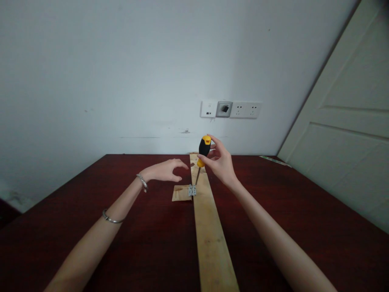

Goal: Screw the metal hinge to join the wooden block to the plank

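Dark-red wooden tabletop bore your long, pale wooden plank. Your left hand hovered, grip released; your right hand had a yellow-and-black screwdriver in its grip. Beside the plank lay a small wooden block, a silver metal hinge bridging both near the screwdriver's tip.

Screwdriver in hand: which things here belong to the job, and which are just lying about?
Likely belonging:
screwdriver, in the right hand, tip near the hinge
hinge
long plank
small wood piece

Apparently just about:
thin strip, near the door
wall sockets, fixed in place
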### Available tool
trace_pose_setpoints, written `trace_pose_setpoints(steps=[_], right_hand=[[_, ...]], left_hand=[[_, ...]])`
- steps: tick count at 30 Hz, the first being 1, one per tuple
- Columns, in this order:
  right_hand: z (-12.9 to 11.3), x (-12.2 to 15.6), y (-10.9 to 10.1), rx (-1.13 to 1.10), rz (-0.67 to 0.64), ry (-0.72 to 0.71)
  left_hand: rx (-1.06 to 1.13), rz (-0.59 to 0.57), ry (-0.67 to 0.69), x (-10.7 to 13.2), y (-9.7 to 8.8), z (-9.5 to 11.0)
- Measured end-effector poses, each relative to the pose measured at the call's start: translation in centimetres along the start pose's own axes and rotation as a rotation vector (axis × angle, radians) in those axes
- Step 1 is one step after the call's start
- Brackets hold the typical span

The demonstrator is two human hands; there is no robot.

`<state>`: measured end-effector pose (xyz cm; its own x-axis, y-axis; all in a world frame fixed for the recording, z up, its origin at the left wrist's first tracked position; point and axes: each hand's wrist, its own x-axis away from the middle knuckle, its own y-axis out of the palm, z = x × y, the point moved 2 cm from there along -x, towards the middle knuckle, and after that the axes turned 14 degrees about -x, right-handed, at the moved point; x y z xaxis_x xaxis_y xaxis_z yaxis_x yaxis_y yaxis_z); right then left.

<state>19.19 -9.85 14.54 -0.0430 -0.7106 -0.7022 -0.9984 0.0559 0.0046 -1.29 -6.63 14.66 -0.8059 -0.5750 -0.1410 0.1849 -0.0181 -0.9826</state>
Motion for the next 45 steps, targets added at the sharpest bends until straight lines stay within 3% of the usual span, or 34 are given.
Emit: trace_pose_setpoints(steps=[3, 7, 13, 17, 45], right_hand=[[0.3, -0.1, 0.4, -0.038, 0.026, -0.005], [0.7, -0.2, 0.8, -0.069, 0.010, -0.024], [1.6, -0.6, 1.1, -0.057, 0.024, -0.049], [2.2, -0.7, 1.1, -0.060, 0.011, -0.058], [2.5, -0.6, 0.9, -0.074, -0.031, -0.059]], left_hand=[[0.057, -0.098, -0.023, -0.1, 3.1, -1.8], [0.024, -0.100, -0.039, -0.4, 6.6, -2.7], [-0.125, -0.207, -0.041, -0.5, 9.5, -2.4], [-0.153, -0.252, -0.044, -0.5, 9.9, -2.3], [-0.094, -0.254, -0.087, -0.3, 9.3, -2.2]])
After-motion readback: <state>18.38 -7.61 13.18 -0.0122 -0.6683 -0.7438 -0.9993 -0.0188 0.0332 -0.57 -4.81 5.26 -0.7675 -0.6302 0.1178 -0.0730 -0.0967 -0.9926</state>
